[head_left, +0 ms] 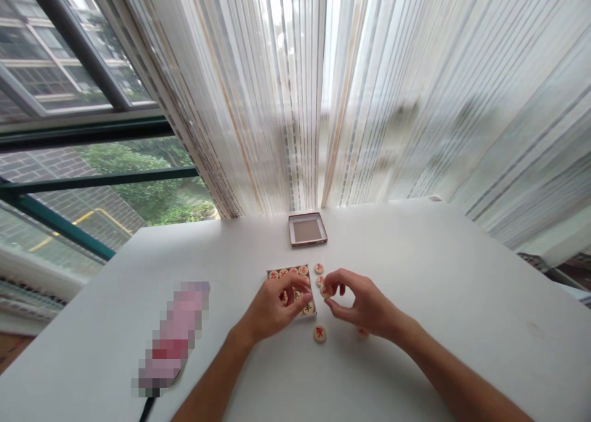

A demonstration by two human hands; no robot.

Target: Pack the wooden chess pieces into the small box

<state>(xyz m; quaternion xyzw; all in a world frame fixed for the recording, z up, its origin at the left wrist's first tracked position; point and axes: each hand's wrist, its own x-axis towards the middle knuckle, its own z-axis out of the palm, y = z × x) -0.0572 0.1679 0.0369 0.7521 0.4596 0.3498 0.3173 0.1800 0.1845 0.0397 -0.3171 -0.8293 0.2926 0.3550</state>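
Observation:
My right hand [364, 302] pinches a round wooden Chinese chess piece [325, 291] with a red character between thumb and fingers. Over the box [314, 299] of Chinese chess pieces hovers my left hand [274, 305], its thumb and forefinger curved and apart, with nothing seen between them. Rows of red-marked pieces [284, 274] show at the box's far side, and a black-marked piece [308, 307] at its near right corner; my left hand hides much of the rest. Two loose pieces [319, 268] lie right of the box. Nearer me is another red-marked piece [319, 333], and one [363, 332] is partly under my right hand.
A shallow rectangular box lid [308, 230] lies farther back on the white table [392, 243]. To the left is a blurred-out pink object [178, 329] with a black cord. A striped curtain [295, 132] hangs behind the table, beside an open window at left.

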